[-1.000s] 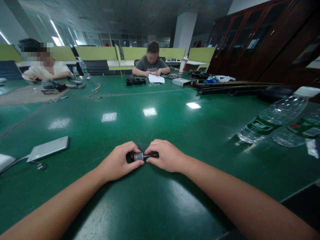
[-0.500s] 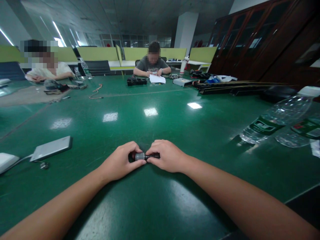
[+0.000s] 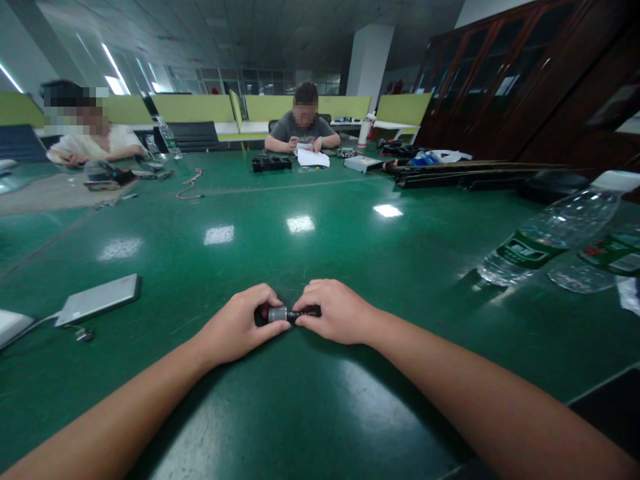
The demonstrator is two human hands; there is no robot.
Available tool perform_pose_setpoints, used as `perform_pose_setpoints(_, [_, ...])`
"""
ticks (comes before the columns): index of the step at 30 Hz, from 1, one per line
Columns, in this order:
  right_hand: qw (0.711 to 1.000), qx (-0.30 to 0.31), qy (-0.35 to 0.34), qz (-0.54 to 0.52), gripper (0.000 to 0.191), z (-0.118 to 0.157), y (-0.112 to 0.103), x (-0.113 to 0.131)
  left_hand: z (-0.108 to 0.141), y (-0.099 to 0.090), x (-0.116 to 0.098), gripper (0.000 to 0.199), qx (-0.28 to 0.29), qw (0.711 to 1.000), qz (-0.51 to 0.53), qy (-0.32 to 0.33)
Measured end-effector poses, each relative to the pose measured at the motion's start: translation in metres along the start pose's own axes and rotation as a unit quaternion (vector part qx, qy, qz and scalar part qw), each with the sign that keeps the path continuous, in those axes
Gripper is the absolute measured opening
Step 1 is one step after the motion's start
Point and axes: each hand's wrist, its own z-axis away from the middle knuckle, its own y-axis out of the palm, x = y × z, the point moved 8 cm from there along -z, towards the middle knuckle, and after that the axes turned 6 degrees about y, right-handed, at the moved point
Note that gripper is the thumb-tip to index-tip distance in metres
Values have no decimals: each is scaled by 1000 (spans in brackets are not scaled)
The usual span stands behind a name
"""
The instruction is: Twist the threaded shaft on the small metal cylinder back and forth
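A small cylinder with a grey metal end and a slim black shaft (image 3: 287,313) lies level, crosswise, at lower centre of the frame, both ends covered.

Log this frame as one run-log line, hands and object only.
left hand: grips grey end of small cylinder | right hand: grips its black end | green table: under both

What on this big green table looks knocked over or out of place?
Two clear plastic bottles appear to lie tipped on their sides at the right edge of the green table; no spill shows. Otherwise nothing stands out: the left hand and right hand grip a small grey-and-black cylinder between them.
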Motion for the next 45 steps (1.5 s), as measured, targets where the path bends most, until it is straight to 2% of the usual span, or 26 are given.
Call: perform_pose_setpoints(45, [999, 16, 45, -14, 10, 3, -11, -10, 1, -3, -1, 22, -3, 1000, -3, 0])
